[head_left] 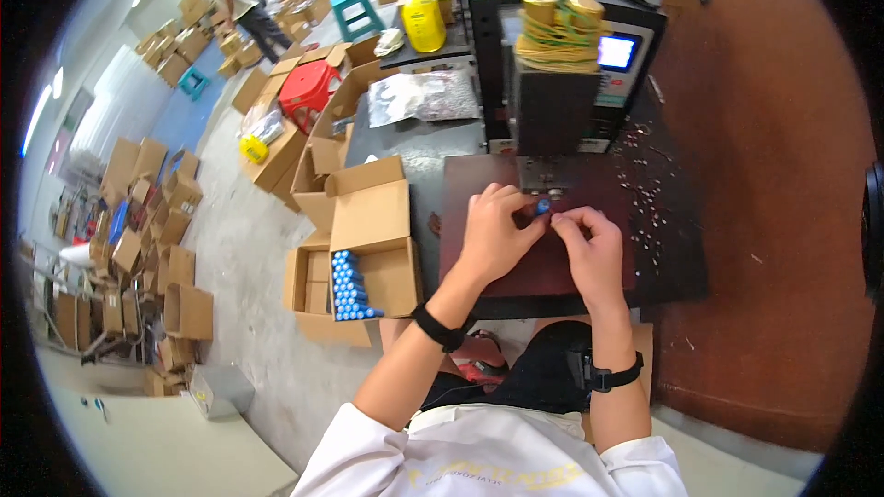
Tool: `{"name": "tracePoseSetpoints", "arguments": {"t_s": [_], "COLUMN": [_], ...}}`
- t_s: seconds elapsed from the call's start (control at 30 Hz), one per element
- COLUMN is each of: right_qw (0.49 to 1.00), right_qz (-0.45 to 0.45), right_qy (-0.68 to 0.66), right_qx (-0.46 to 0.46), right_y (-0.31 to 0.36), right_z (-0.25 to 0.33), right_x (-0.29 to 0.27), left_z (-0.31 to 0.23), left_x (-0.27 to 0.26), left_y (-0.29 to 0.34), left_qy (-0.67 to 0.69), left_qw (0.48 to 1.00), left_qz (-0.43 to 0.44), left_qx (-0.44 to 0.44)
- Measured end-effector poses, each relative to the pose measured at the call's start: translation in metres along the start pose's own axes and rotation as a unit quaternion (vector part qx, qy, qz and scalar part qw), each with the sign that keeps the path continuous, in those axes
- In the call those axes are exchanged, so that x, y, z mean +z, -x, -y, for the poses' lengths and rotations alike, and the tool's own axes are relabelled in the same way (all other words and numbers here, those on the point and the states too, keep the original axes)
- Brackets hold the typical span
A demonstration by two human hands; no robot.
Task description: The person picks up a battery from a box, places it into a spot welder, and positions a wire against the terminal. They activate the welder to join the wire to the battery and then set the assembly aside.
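Observation:
My left hand (497, 232) is closed round a small blue cylindrical battery cell (541, 208), whose end shows between thumb and fingertips. Close beside it my right hand (594, 247) pinches at the cell's right side. Whatever is in that pinch is too small to name. Both hands are over a dark red mat (470, 186), just in front of the small metal tips (554, 192) of a black bench machine (557, 106). More blue cells (346, 285) stand packed in the left part of an open cardboard box (391, 281), to the left of my left forearm.
Small metal pieces (642, 212) lie scattered on the black table (681, 262) right of the mat. Yellow-green wire (557, 51) sits on top of the machine. Behind the box are a clear bag (425, 97) and a yellow bottle (424, 20). A person (241, 5) stands far left among cartons.

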State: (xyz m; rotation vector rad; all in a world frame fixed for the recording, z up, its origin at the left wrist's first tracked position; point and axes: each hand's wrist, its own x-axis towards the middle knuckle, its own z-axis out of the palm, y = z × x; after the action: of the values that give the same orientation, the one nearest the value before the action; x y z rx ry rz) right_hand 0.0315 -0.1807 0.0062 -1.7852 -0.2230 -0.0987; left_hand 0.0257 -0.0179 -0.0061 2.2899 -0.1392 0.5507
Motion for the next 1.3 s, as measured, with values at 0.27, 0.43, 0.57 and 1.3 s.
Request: {"name": "tracePoseSetpoints", "arguments": {"t_s": [0.27, 0.43, 0.57, 1.3], "right_qw": [0.997, 0.959, 0.955, 0.948], "right_qz": [-0.039, -0.063, -0.122, -0.037], "right_qy": [0.065, 0.262, 0.239, 0.308], "right_qx": [-0.003, 0.085, 0.127, 0.07], "right_y": [0.086, 0.149, 0.145, -0.103], "right_z": [0.018, -0.03, -0.066, -0.163], "right_x": [-0.125, -0.202, -0.209, -0.186], "left_z": [0.001, -0.007, -0.006, -0.008], "left_x": [-0.02, -0.011, -0.012, -0.009], "left_y": [0.006, 0.001, 0.004, 0.004], "left_qy": [0.089, 0.134, 0.112, 0.117], "left_qw": [0.993, 0.988, 0.992, 0.992], "left_qz": [0.076, 0.075, 0.06, 0.035], "left_qx": [0.033, 0.011, 0.018, -0.039]}}
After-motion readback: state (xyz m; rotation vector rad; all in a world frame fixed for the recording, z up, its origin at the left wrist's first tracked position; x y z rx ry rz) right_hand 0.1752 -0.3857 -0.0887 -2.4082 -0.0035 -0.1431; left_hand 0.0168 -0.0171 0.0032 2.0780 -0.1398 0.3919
